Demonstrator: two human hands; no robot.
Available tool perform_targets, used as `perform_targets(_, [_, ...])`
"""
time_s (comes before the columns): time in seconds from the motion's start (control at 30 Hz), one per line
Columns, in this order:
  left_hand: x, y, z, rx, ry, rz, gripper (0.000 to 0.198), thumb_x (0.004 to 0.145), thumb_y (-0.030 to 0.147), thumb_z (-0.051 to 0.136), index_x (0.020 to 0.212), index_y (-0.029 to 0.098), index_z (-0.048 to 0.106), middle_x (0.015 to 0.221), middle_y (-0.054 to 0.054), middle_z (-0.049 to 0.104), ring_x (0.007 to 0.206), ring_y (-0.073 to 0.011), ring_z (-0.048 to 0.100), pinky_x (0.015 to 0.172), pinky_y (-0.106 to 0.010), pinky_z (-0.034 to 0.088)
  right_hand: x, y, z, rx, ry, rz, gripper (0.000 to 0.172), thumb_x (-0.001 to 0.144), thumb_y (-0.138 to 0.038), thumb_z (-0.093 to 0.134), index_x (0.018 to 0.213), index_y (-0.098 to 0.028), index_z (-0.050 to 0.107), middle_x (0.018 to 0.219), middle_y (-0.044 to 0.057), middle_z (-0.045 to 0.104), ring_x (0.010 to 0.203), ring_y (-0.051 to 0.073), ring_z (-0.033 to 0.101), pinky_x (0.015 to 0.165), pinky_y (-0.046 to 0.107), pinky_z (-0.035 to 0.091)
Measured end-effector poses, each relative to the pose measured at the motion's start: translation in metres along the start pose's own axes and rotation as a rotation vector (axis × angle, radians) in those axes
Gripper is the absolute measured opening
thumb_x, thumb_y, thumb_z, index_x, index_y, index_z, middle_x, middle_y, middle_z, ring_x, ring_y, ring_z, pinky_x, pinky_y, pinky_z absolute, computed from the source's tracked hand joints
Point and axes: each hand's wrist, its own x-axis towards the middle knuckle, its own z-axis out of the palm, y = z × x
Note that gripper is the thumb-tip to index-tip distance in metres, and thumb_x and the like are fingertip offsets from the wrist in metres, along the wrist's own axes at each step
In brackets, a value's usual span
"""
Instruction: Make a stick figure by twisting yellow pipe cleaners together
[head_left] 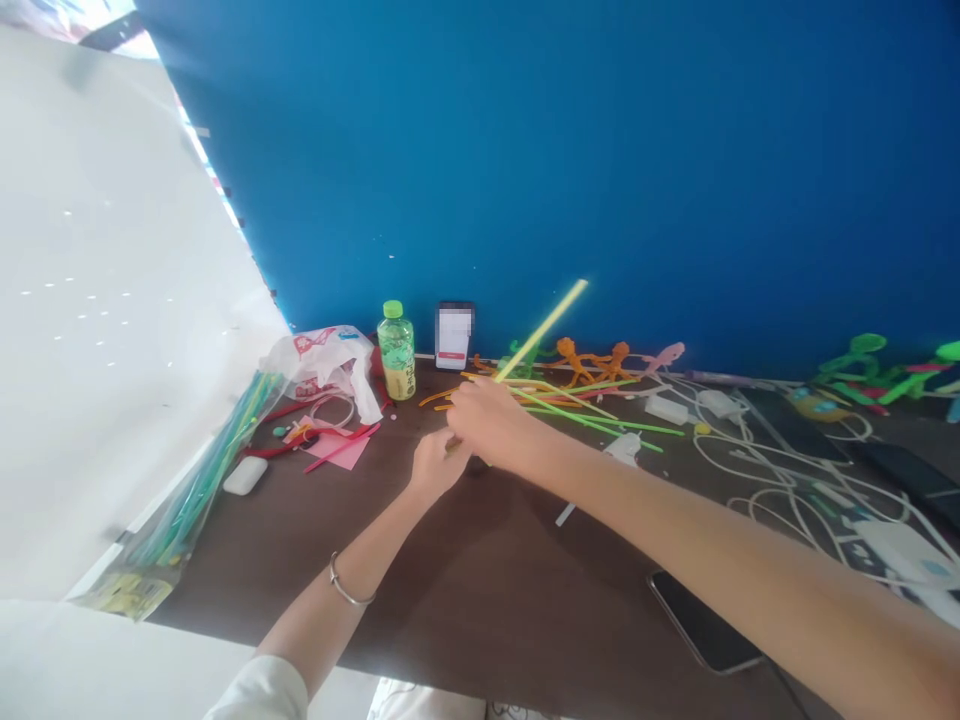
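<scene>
My right hand (486,418) is closed around a pale yellow pipe cleaner (546,327), which sticks up and to the right out of the fist. My left hand (435,462), with a bracelet on its wrist, is closed just below and touches the right one. A bit of yellow shows at its fingers, apparently the lower end of the same pipe cleaner. Behind and to the right of my hands, loose green pipe cleaners (592,420) and orange ones lie across the dark table (510,590). Most of my fingertips are hidden.
A drink bottle (397,355) and an upright phone (454,336) stand by the blue wall. Orange figures (577,362) line the back. At left lie a plastic bag (330,360) and packed pipe cleaners (202,480); at right, white cables (787,480) and a dark phone (705,620).
</scene>
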Motion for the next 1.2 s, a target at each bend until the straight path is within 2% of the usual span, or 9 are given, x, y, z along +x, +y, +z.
perform_targets(0.13, [0.005,-0.004,0.0,-0.206,0.055,-0.031,0.012,0.064,0.027,0.063,0.062,0.016,0.059,0.057,0.0,0.057,0.056,-0.0125,0.051,0.052,-0.022,0.033,-0.029,-0.004,0.021,0.054,0.225,0.079,0.012,0.067,-0.005,0.055,0.067,-0.015,0.06,0.069,0.01,0.059,0.073,0.022,0.052,0.064,0.033,0.032])
perform_targets(0.33, [0.002,-0.003,0.003,-0.516,0.12,-0.18,0.023,0.065,0.036,0.064,0.071,0.015,0.056,0.063,0.001,0.054,0.045,-0.0039,0.035,0.044,-0.02,0.025,-0.057,-0.022,0.053,0.249,0.321,0.295,0.018,0.078,-0.014,0.044,0.071,-0.018,0.059,0.069,0.006,0.058,0.06,0.016,0.051,0.052,0.028,0.031])
perform_targets(0.57, [0.002,0.003,0.001,-0.935,-0.056,-0.4,0.025,0.061,0.029,0.067,0.07,0.016,0.048,0.058,0.006,0.036,0.042,-0.0019,0.026,0.038,-0.018,0.015,-0.072,-0.022,0.093,0.985,0.484,0.586,0.023,0.081,-0.033,0.046,0.085,-0.022,0.066,0.076,0.002,0.064,0.069,0.015,0.058,0.062,0.025,0.041])
perform_targets(0.63, [0.001,0.004,0.002,-0.993,-0.155,-0.426,0.023,0.063,0.028,0.066,0.07,0.016,0.048,0.058,0.006,0.034,0.041,-0.002,0.024,0.038,-0.017,0.015,-0.075,-0.011,0.102,1.186,0.41,0.631,0.028,0.078,-0.039,0.049,0.083,-0.019,0.067,0.079,0.003,0.066,0.073,0.018,0.059,0.066,0.027,0.042])
perform_targets(0.7, [-0.002,0.005,0.003,-1.012,-0.259,-0.409,0.022,0.064,0.029,0.065,0.069,0.016,0.048,0.055,0.007,0.033,0.04,-0.0022,0.023,0.038,-0.017,0.015,-0.076,0.006,0.107,1.309,0.221,0.622,0.032,0.073,-0.043,0.053,0.08,-0.016,0.068,0.077,0.003,0.066,0.072,0.019,0.058,0.065,0.028,0.042])
perform_targets(0.77, [-0.005,0.005,0.005,-0.975,-0.35,-0.38,0.023,0.063,0.03,0.066,0.067,0.015,0.049,0.052,0.007,0.032,0.04,-0.0024,0.023,0.039,-0.018,0.014,-0.075,0.025,0.107,1.376,0.019,0.538,0.034,0.069,-0.045,0.056,0.079,-0.015,0.069,0.075,0.003,0.066,0.069,0.018,0.058,0.064,0.027,0.042])
perform_targets(0.83, [-0.008,0.005,0.007,-0.867,-0.419,-0.367,0.023,0.061,0.03,0.067,0.064,0.014,0.052,0.049,0.006,0.033,0.04,-0.0025,0.023,0.04,-0.019,0.013,-0.069,0.044,0.1,1.376,-0.083,0.433,0.034,0.068,-0.044,0.057,0.08,-0.014,0.069,0.077,0.004,0.067,0.071,0.018,0.057,0.065,0.027,0.041])
perform_targets(1.0, [-0.013,0.008,0.012,-0.482,-0.437,-0.31,0.019,0.06,0.03,0.067,0.061,0.012,0.06,0.054,0.002,0.046,0.047,-0.0048,0.034,0.044,-0.02,0.02,-0.04,0.075,0.064,1.059,-0.231,0.216,0.022,0.067,-0.033,0.058,0.076,-0.017,0.07,0.077,0.003,0.067,0.068,0.016,0.057,0.06,0.024,0.039])
perform_targets(1.2, [-0.014,0.013,0.014,-0.133,-0.363,-0.149,0.014,0.061,0.028,0.064,0.06,0.014,0.066,0.064,-0.002,0.059,0.052,-0.0082,0.04,0.05,-0.023,0.028,-0.001,0.066,0.013,0.699,-0.532,0.058,0.014,0.063,-0.02,0.059,0.073,-0.017,0.07,0.072,0.003,0.067,0.059,0.014,0.056,0.051,0.023,0.035])
